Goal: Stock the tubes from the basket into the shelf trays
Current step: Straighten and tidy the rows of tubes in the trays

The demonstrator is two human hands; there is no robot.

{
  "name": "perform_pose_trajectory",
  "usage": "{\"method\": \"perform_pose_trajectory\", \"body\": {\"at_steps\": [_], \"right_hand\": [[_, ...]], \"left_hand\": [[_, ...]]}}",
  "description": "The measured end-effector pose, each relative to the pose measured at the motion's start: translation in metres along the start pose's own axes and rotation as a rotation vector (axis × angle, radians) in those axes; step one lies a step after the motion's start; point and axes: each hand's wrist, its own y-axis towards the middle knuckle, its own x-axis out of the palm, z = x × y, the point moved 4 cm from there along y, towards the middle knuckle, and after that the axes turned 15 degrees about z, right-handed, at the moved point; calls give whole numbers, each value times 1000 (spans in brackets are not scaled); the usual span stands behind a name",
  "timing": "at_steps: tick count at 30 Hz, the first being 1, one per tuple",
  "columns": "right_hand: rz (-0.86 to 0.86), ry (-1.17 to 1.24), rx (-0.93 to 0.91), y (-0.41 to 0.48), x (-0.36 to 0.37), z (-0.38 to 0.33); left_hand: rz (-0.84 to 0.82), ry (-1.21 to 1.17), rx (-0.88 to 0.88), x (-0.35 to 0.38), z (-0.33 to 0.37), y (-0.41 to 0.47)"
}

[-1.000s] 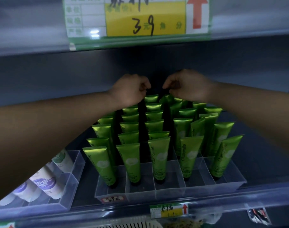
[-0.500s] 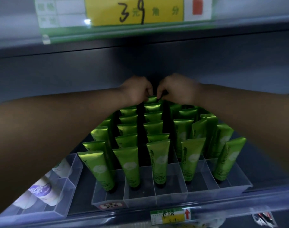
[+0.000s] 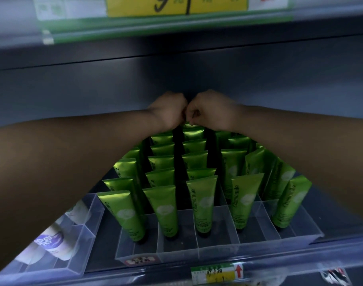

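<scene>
Shiny green tubes (image 3: pixel 202 205) marked Chamomile are standing cap-down, crimped ends up, in five lanes of a clear divided tray (image 3: pixel 217 251), running forward from beneath the left hand (image 3: pixel 168 112) and right hand (image 3: pixel 211 110). The rearmost middle tube (image 3: pixel 192 126) is touching both hands.

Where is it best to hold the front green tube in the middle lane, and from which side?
Pinch the flat crimped top of the front green tube from above. It stands cap-down in the clear tray, other tubes close beside and behind; only its top is free.
</scene>
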Motion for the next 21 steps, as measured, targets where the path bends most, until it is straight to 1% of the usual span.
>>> {"method": "perform_pose_trajectory", "body": {"at_steps": [6,15,21], "right_hand": [[26,25,38,2,7,-5],[26,83,64,-1,13,-4],[19,163,89,-6,11,-2]], "left_hand": [[56,39,21,0,-2,2],[25,49,14,1,-4,2],[29,25,55,0,-3,1]]}}
